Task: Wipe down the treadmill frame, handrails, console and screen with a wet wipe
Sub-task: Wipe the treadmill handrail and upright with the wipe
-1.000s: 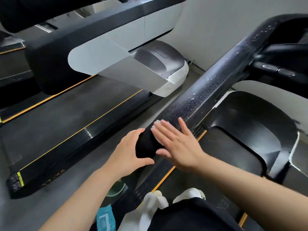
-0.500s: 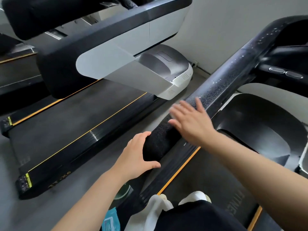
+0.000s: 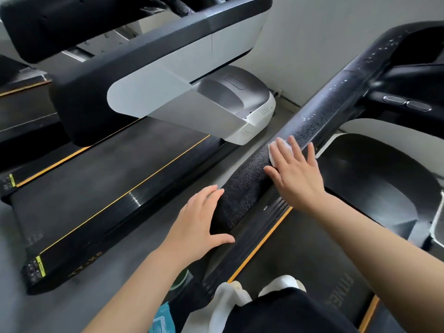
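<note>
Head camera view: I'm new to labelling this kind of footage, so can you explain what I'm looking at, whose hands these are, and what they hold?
The picture comes from a camera worn on a person's head, looking forward and down, so the two bare arms are the wearer's own. The person stands on a treadmill belt. The long black bar running diagonally is that treadmill's padded handrail. The left hand cups the handrail's near end, holding nothing else. The right hand lies flat on the rail and presses a white wet wipe against it; only the wipe's edge shows past the fingers. Droplets glisten on the rail farther up. To the left stands a second treadmill, on a grey floor.
</note>
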`<state>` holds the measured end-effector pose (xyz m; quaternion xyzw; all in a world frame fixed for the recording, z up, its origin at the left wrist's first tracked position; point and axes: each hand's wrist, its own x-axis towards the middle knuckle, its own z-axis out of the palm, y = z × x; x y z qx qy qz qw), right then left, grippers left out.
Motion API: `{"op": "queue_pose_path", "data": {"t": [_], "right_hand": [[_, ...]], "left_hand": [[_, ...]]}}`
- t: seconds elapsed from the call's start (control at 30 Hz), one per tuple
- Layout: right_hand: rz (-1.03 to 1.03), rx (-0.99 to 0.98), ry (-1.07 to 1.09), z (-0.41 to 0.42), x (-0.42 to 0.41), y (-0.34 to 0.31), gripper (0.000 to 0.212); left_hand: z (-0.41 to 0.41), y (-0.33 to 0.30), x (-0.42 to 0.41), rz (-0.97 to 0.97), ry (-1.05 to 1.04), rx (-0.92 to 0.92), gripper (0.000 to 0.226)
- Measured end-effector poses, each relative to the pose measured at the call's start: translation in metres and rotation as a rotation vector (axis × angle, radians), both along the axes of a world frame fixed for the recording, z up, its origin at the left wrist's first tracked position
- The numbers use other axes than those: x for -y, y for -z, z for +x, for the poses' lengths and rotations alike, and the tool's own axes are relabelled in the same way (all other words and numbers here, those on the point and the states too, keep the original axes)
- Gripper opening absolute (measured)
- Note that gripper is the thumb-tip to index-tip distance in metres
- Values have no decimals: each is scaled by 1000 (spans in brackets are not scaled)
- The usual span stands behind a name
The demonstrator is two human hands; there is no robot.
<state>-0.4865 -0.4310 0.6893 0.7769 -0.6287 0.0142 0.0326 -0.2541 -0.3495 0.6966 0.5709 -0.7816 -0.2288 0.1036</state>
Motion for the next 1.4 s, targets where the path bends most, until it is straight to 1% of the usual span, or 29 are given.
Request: {"op": "queue_pose_path", "data": {"t": [0.03,0.07,0.13,0.17,0.23,0.33,0.4,0.5,0.53,0.57,0.6,0.63,0.7,0.73,0.77,0.8,0.83,0.9,0.93,0.97,1.0,1.07,1.13,1.17,1.2,1.23,1.27,1.33,1.4], "right_hand": [[-14,41,35,6,-3,1,79],[-43,85,26,16,-12,3,75],[-117,155,-57,35,-36,12,69],[-115,165,-114,41,-49,17,67],[-68,158,-232,42,-69,21,63],[-49,77,-350,14,-60,23,58],[-46,57,-250,-10,-37,18,60],[-35,152,63,-46,7,8,69],[-17,192,118,-51,17,5,70],[-4,218,120,-50,21,2,70],[3,243,71,-43,21,-1,70],[10,247,-36,-34,16,-1,72],[5,171,-305,-21,0,5,70],[6,121,-394,-22,-2,6,67],[-5,77,-418,-28,3,3,66],[-3,51,-383,-38,15,-1,67],[-14,53,-304,-49,31,-5,67],[39,35,-90,-72,62,-12,60],[72,39,-26,-79,74,-16,58],[79,54,-21,-79,80,-17,59],[72,74,-68,-72,79,-18,62],[64,99,-282,-52,61,-15,71],[31,61,-535,-42,38,-6,68],[34,27,-589,-45,36,-6,65],[22,1,-592,-51,44,-8,61],[-7,-9,-547,-61,57,-11,58],[-33,-12,-474,-72,72,-13,56],[19,-32,-297,-91,103,-22,51],[4,-19,-242,-95,120,-20,53]], "left_hand": [[-3,0,0,-61,19,-10,87],[-7,2,1,-139,35,-6,76],[-15,7,2,-285,30,16,58],[-20,9,3,-334,13,10,53],[-29,12,2,-372,-2,7,54],[-39,10,3,-387,-3,34,55],[-45,7,4,-392,-2,69,53],[-55,4,7,-397,-16,104,52],[-60,3,8,-393,-20,117,52],[-64,3,10,-392,-27,129,52],[-69,2,12,-388,-40,139,53],[-74,1,14,-384,-59,148,54],[-83,1,20,-374,-94,168,56],[-88,0,22,-369,-111,180,56],[-93,0,24,-363,-129,196,57],[-98,-1,26,-356,-148,213,57],[-103,-1,29,-355,-167,226,58],[-113,-2,32,-360,-198,245,57],[-118,-2,34,-362,-214,253,56],[-122,-2,35,-364,-234,262,56],[-126,-2,36,-363,-261,269,56],[-132,-3,38,-356,-329,281,56],[-138,-3,37,-355,-387,297,56],[-140,-4,37,-356,-408,309,56],[-142,-4,36,-355,-424,321,56],[-144,-3,36,-355,-436,330,56],[-147,-2,37,-354,-446,338,56],[-154,-1,39,-349,-465,348,56],[-162,-1,42,-336,-488,345,56]]}}
